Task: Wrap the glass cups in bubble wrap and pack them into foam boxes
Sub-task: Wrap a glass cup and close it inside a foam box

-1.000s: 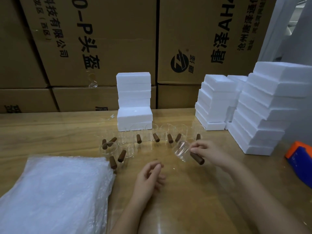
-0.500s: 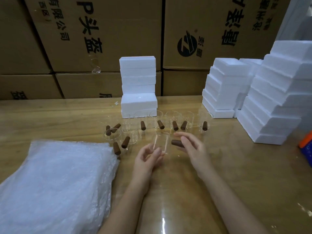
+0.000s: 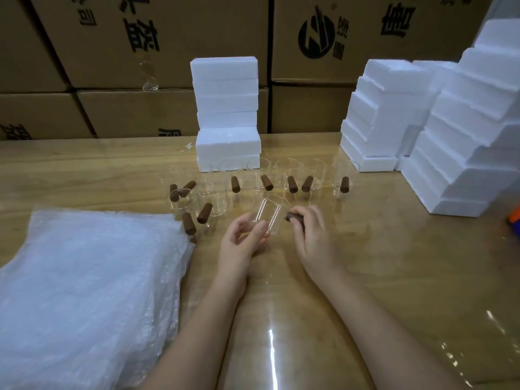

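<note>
A glass cup (image 3: 268, 219) with a brown handle, one second ago out to the right in the right hand alone, is now held in front of the person by both hands. Bubble wrap (image 3: 84, 291) lies untouched on the left. The left hand (image 3: 242, 243) curls lightly around the glass; the right hand (image 3: 312, 240) pinches the handle. Foam boxes (image 3: 455, 136) stand stacked far right. Wrapping likely comes next.

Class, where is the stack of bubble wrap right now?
The bubble wrap lies on the table's near left, beside the left hand, just in front of the cups.
</note>
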`<state>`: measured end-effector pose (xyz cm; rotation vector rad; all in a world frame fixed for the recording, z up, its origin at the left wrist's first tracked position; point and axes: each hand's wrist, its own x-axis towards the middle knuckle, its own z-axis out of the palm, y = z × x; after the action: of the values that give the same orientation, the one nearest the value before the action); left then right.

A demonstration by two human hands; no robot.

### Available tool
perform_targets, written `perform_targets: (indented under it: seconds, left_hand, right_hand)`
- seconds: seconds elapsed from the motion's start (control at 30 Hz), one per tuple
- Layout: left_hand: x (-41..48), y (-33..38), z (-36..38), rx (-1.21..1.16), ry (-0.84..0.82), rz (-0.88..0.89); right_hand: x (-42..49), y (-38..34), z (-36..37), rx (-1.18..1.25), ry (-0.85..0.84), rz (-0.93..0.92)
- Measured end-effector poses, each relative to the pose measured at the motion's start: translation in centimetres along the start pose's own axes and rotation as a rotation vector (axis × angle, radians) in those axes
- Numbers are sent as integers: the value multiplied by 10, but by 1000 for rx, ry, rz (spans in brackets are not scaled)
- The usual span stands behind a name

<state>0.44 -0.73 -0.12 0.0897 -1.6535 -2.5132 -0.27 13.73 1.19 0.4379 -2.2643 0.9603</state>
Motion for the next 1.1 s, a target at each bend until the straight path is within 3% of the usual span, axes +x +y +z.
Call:
perform_targets:
  seconds: [0.13,0.33,0.4,0.57,0.67,0.73,0.87,1.1]
  left_hand:
    - [-1,3,-3,-23,-68,-15]
    - [0,8,-7,-154,-170,-56]
    - [2,11,-8,-225,-218,-80]
    - [3,16,-11,-411,-338,-156]
    - [3,17,-9,-474,-373,-218]
    - [2,18,-7,-471,-366,-243]
    - [3,18,-6,-475,-311,-252]
    - [3,14,-8,-368,-310,-177]
  right_hand:
    - [-1,-5,-1,-120,-3,-48]
    - [-4,-6,0,191,-142,230]
    - [-3,-13,0,448,-224,424]
    - [-3,-29,-2,1426,-472,1025]
    - [-4,-29,-8,2052,-684,1147]
    - [-4,-32,-10,2248,-688,1146]
    - [-2,-37,-10,1932,-580,1112]
    - [-4,-27,-10,1391,-452,890]
